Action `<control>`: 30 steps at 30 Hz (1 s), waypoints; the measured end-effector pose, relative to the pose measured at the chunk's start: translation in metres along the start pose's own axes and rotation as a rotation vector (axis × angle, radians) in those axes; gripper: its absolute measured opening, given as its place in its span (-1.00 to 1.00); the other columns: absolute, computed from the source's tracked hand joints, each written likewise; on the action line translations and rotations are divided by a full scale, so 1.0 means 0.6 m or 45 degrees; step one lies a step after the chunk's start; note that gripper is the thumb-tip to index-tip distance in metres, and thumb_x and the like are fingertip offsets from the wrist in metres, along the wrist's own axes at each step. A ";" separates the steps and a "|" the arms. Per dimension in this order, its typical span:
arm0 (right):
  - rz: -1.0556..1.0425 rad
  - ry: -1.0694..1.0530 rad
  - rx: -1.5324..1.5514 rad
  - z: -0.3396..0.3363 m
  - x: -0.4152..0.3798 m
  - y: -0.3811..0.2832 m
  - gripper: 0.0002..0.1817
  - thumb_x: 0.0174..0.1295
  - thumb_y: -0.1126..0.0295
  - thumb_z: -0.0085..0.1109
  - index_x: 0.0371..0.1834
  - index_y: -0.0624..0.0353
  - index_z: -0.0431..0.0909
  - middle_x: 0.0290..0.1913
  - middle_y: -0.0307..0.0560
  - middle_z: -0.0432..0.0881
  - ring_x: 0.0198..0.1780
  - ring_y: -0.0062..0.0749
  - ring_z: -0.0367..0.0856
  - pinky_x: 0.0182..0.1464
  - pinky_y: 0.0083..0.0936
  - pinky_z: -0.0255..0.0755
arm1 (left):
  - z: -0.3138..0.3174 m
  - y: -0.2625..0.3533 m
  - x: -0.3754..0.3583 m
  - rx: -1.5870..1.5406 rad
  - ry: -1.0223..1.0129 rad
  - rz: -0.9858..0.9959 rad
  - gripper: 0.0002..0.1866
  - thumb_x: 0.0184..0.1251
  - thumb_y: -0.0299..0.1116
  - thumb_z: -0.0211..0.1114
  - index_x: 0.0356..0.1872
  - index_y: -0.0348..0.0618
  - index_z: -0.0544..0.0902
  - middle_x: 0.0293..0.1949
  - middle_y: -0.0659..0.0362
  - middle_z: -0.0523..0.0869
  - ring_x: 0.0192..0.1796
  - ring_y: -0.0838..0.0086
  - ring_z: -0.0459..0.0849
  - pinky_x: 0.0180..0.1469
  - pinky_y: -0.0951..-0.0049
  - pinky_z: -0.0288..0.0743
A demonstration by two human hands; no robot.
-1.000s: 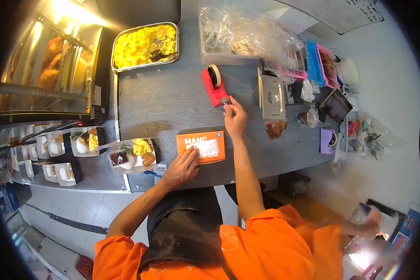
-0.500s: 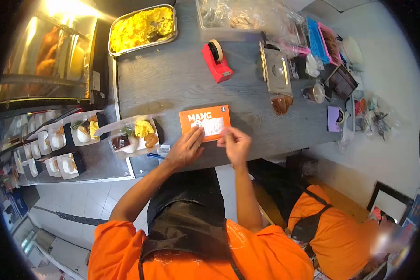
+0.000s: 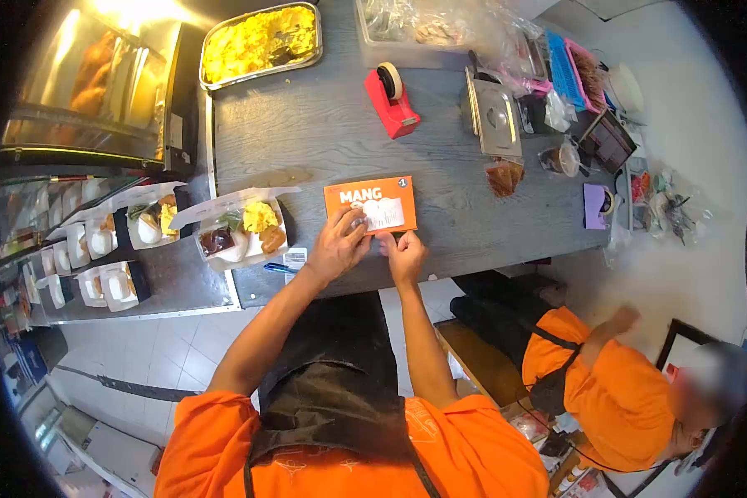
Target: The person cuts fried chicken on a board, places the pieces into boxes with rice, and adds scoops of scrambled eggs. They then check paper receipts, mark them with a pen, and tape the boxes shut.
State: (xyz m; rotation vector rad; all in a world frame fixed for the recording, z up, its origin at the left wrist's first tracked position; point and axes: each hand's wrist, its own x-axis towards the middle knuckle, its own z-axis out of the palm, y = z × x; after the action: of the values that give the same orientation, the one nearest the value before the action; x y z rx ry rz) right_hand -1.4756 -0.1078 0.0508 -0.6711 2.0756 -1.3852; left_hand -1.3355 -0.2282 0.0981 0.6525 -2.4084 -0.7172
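An orange cardboard box [image 3: 369, 189] with "MANG" printed on its lid lies on the dark wooden counter in front of me. A white printed label [image 3: 384, 214] sits on the lid. My left hand [image 3: 340, 247] grips the front left corner, its fingers curled over the top. At the front edge, my right hand [image 3: 405, 257] has bent fingers and a thumb against the box; the exact hold is partly hidden. Left of the box stands an open food box [image 3: 245, 236] with yellow egg, a dark sauce cup and browned pieces. A blue pen [image 3: 280, 268] lies nearby.
A tray of yellow scrambled egg [image 3: 261, 41] and a red tape dispenser [image 3: 393, 104] stand farther back. A lidded metal container [image 3: 494, 116] is to the right. More filled boxes [image 3: 112, 286] line the left. A co-worker in orange [image 3: 614, 407] is at lower right.
My right hand has come off the label and down to the box's front edge. The label now lies flat on the lid. The co-worker has shifted and raised an arm.
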 end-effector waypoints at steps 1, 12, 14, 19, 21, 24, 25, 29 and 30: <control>-0.188 0.001 -0.362 -0.009 0.008 0.010 -0.47 0.15 0.07 0.57 -0.55 0.17 0.39 -0.67 -0.12 0.54 -0.63 -0.39 0.63 -0.55 -0.33 0.52 | -0.002 -0.002 0.004 0.009 -0.032 0.012 -0.74 0.13 -0.40 0.51 -0.20 -0.30 0.69 0.13 -0.07 0.63 0.23 -0.05 0.59 0.30 0.03 0.54; 0.131 -0.148 -0.075 -0.024 0.374 -0.195 -0.57 0.37 0.07 0.35 0.06 0.22 0.65 -0.09 -0.07 0.74 -0.29 -0.31 0.79 -0.32 -0.36 0.68 | -0.013 0.007 0.006 0.081 -0.147 -0.017 -0.59 0.15 -0.26 0.52 -0.04 -0.30 0.72 0.17 -0.08 0.63 0.27 -0.05 0.56 0.29 0.06 0.55; 0.351 -0.405 -0.046 -0.001 0.432 -0.216 -0.56 0.42 0.07 0.29 0.10 0.22 0.63 -0.07 -0.05 0.74 -0.24 -0.33 0.78 -0.23 -0.39 0.69 | -0.017 0.009 0.010 0.089 -0.214 -0.069 -0.60 0.23 -0.20 0.45 -0.07 -0.34 0.75 0.20 -0.08 0.60 0.31 0.01 0.53 0.31 0.11 0.51; 0.576 -0.717 0.048 0.003 0.451 -0.171 -0.61 0.45 0.17 0.27 0.08 0.32 0.63 -0.01 0.03 0.74 -0.13 -0.29 0.79 -0.07 -0.38 0.72 | -0.013 0.010 0.013 0.085 -0.194 -0.073 -0.62 0.22 -0.21 0.46 -0.08 -0.33 0.75 0.18 -0.07 0.60 0.30 0.02 0.54 0.30 0.13 0.52; -0.015 -0.362 0.329 0.007 0.400 -0.122 -0.71 0.36 0.31 0.35 -0.09 0.38 0.71 0.11 0.12 0.72 -0.16 -0.25 0.79 -0.14 -0.33 0.71 | -0.019 0.009 0.020 0.094 -0.189 -0.081 -0.62 0.22 -0.21 0.46 -0.09 -0.32 0.75 0.17 -0.07 0.61 0.29 0.02 0.54 0.30 0.14 0.53; -0.537 -0.141 -0.188 0.016 0.359 -0.098 -0.83 0.34 0.44 0.30 -0.23 0.40 0.68 0.17 0.23 0.69 -0.08 -0.11 0.78 -0.09 -0.32 0.64 | -0.021 0.014 0.016 0.083 -0.218 -0.112 -0.64 0.21 -0.23 0.47 -0.12 -0.32 0.74 0.16 -0.07 0.61 0.28 0.02 0.55 0.29 0.15 0.54; -0.776 0.005 -0.341 0.023 0.356 -0.097 -0.85 0.33 0.47 0.28 -0.26 0.39 0.65 0.19 0.26 0.67 -0.05 -0.04 0.76 -0.07 -0.30 0.61 | -0.020 0.014 0.019 0.080 -0.209 -0.114 -0.65 0.20 -0.24 0.47 -0.13 -0.32 0.74 0.16 -0.07 0.61 0.28 0.03 0.56 0.29 0.15 0.54; -0.881 0.208 -0.518 -0.008 0.372 -0.042 -0.89 0.34 0.50 0.22 -0.25 0.34 0.68 0.05 0.18 0.72 -0.06 0.04 0.72 -0.04 -0.27 0.58 | -0.020 0.011 0.018 0.097 -0.203 -0.064 -0.67 0.18 -0.27 0.49 -0.15 -0.31 0.74 0.17 -0.05 0.60 0.25 0.05 0.58 0.28 0.17 0.55; -0.903 0.282 -0.543 -0.024 0.363 -0.060 -0.88 0.39 0.50 0.19 -0.23 0.33 0.68 -0.06 0.08 0.76 -0.21 -0.15 0.76 -0.18 -0.35 0.60 | -0.020 0.011 0.016 0.086 -0.235 -0.087 -0.67 0.17 -0.27 0.49 -0.14 -0.30 0.75 0.19 -0.07 0.58 0.25 0.06 0.58 0.26 0.16 0.57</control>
State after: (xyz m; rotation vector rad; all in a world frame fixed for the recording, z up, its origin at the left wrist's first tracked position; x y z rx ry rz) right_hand -1.6395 -0.2563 0.0528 -1.6164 2.4623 -1.4078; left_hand -1.3372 -0.2332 0.1139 0.7269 -2.6000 -0.7563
